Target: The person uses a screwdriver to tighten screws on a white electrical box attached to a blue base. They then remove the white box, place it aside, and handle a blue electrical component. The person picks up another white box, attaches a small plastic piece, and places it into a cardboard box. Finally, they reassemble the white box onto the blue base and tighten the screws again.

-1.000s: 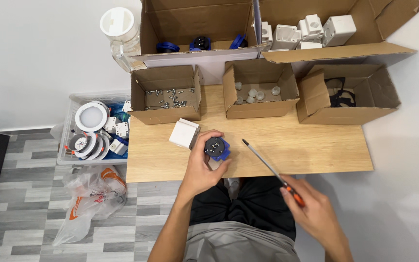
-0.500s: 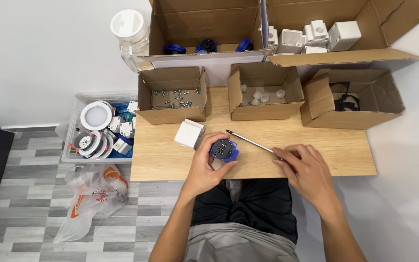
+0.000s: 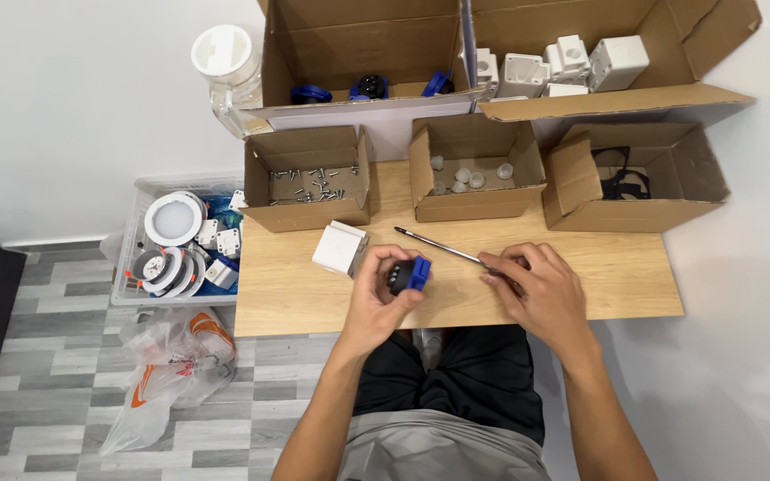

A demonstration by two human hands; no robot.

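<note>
From the head view, the left hand (image 3: pixel 383 294) has its fingers closed around a small blue and black round part (image 3: pixel 408 273), held just above the wooden worktop (image 3: pixel 314 294) beside a white box-shaped housing (image 3: pixel 340 248). The right hand (image 3: pixel 536 289) lies on the worktop with its fingers curled over the handle of a screwdriver (image 3: pixel 443 245), whose shaft rests flat. Judging by this, the part is in hand but no screw from the cardboard box of screws (image 3: pixel 309 184) is at the tip yet, so fastening looks undone

Three open brown cardboard boxes (image 3: pixel 309 183) stand in a row along the desk's far edge; two larger open cartons (image 3: pixel 363 53) sit behind them. A crumpled clear plastic bag (image 3: pixel 171 365) with orange print lies on the floor at left
</note>
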